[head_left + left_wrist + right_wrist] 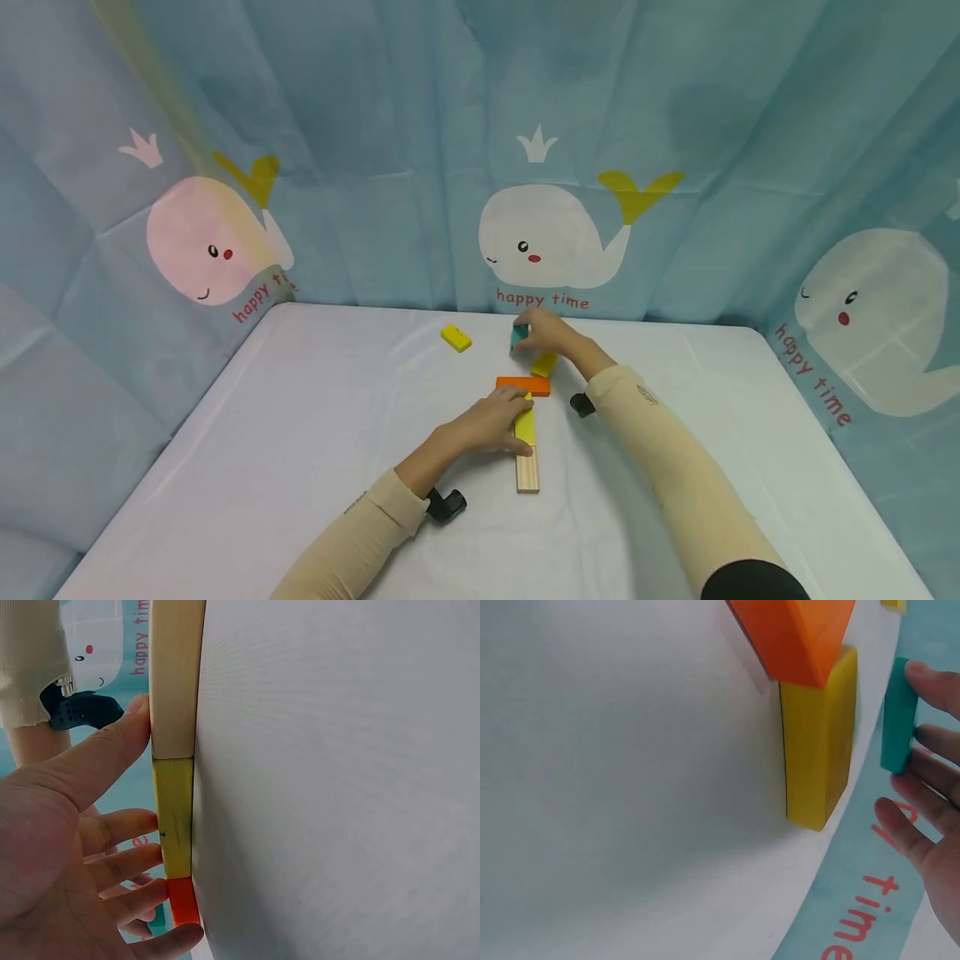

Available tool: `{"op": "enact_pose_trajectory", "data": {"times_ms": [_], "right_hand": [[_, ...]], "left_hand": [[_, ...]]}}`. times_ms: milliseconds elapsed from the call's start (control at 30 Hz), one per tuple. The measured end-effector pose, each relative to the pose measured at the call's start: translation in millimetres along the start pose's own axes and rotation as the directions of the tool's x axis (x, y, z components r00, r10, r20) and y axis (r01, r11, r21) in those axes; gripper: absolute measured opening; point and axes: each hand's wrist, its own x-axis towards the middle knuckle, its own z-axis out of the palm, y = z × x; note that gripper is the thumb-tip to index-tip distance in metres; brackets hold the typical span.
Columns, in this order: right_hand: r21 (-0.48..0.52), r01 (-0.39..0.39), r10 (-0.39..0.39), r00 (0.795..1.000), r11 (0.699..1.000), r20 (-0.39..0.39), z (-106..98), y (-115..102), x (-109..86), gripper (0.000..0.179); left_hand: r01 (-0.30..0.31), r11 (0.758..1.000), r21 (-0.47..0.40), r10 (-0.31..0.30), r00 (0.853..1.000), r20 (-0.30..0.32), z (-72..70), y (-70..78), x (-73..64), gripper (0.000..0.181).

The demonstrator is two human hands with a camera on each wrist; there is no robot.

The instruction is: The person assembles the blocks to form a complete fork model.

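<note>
The plain block [528, 475] is smooth, grained wood.

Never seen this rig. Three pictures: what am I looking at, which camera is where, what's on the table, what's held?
No machine here: these are a person's bare hands. The wide picture comes from a camera on the head, looking forward and down. The other two come from cameras on the left and right wrists.

On the white table, a wooden block and a yellow block lie end to end, with an orange block across the far end. A second yellow block lies beyond; a third yellow block sits farther back, left.

The right hand pinches a teal block. The left hand rests against the row.
</note>
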Motion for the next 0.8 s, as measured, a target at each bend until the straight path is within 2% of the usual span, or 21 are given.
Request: {"op": "enact_pose_trajectory", "data": {"times_ms": [133,800], "right_hand": [[0.012,0.027,-0.027,1.0,1.0,0.002,1.1,-3.3,-5.1,0.053],[0.017,0.056,-0.056,0.998,0.998,0.012,4.5,-12.3,-25.2,0.053]], "left_hand": [[-0.007,1.0,-0.001,0.007,1.0,0.002,0.7,-1.0,-0.3,0.077],[0.003,1.0,-0.006,-0.003,1.0,-0.001,0.0,0.4,-1.1,0.078]]}}
